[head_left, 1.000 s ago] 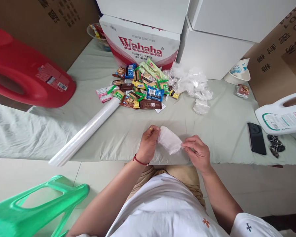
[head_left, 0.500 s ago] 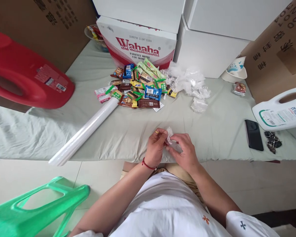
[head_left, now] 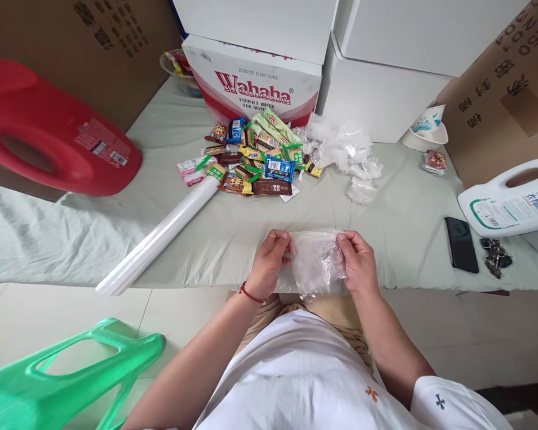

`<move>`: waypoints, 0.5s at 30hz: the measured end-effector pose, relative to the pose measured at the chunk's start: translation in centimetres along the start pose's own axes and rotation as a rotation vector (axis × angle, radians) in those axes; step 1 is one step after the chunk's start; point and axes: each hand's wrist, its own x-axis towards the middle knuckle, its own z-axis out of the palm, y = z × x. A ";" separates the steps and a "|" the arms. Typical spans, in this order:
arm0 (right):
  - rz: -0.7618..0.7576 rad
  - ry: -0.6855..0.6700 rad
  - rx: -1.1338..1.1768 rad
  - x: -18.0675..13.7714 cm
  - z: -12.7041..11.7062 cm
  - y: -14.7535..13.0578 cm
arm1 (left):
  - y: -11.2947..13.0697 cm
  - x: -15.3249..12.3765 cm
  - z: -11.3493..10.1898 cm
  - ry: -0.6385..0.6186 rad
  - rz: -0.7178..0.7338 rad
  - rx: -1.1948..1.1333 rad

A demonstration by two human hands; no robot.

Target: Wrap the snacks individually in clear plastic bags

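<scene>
A clear plastic bag (head_left: pixel 317 263) hangs spread between my two hands, over the near edge of the cloth-covered surface. My left hand (head_left: pixel 271 260) pinches its upper left corner. On the other side, my right hand (head_left: pixel 358 260) grips the upper right corner between thumb and fingers. Beyond the hands lies a pile of wrapped snacks (head_left: pixel 255 161) in brown, blue, green, yellow and pink packets. To the right of that pile sits a crumpled heap of clear plastic bags (head_left: pixel 341 146). A roll of clear plastic film (head_left: pixel 161 233) slants from the snacks to the near edge.
At left stand a red jug (head_left: pixel 72 131) and a green stool (head_left: pixel 72 376). A Wahaha carton (head_left: pixel 255 83) is behind the snacks. On the right are a white detergent bottle (head_left: pixel 511 197), a black phone (head_left: pixel 461 243), keys (head_left: pixel 495 257), paper cups (head_left: pixel 425 131) and a small wrapped snack (head_left: pixel 434 162).
The bag was bunched up small between my fingers; now it is stretched open. My hands have moved apart, the left one leftward and the right one rightward.
</scene>
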 end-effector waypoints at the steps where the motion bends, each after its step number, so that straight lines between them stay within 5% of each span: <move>1: -0.031 0.029 -0.032 -0.2 0.2 0.0 | 0.0 -0.4 0.1 0.007 -0.025 -0.006; 8: -0.150 0.067 -0.079 -0.9 0.7 0.2 | -0.5 -2.5 1.8 -0.001 -0.251 -0.110; 15: 0.005 -0.037 0.109 0.2 0.2 0.8 | -1.3 -2.3 3.1 -0.038 -0.335 -0.243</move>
